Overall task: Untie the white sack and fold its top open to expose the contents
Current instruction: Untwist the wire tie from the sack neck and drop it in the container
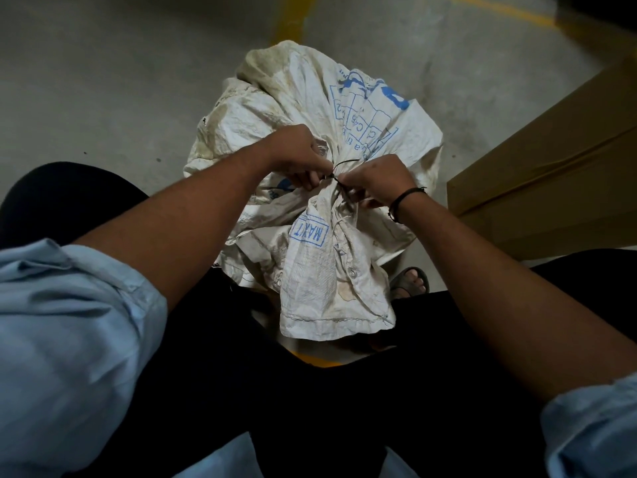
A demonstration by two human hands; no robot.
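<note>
A white woven sack [275, 108] with blue print stands on the concrete floor between my knees. Its neck is gathered and bound by a thin black tie [341, 166]. The loose top flap [327, 288] hangs down toward me. My left hand [300, 155] pinches the tie at the neck from the left. My right hand [377, 179] pinches the tie's other end from the right, fingers closed on it. The sack's contents are hidden.
A brown cardboard box [551, 160] lies close on the right. A foot in a sandal [412, 281] shows beside the sack's flap. Yellow lines [293, 15] mark the grey floor behind the sack. My dark trousers fill the lower view.
</note>
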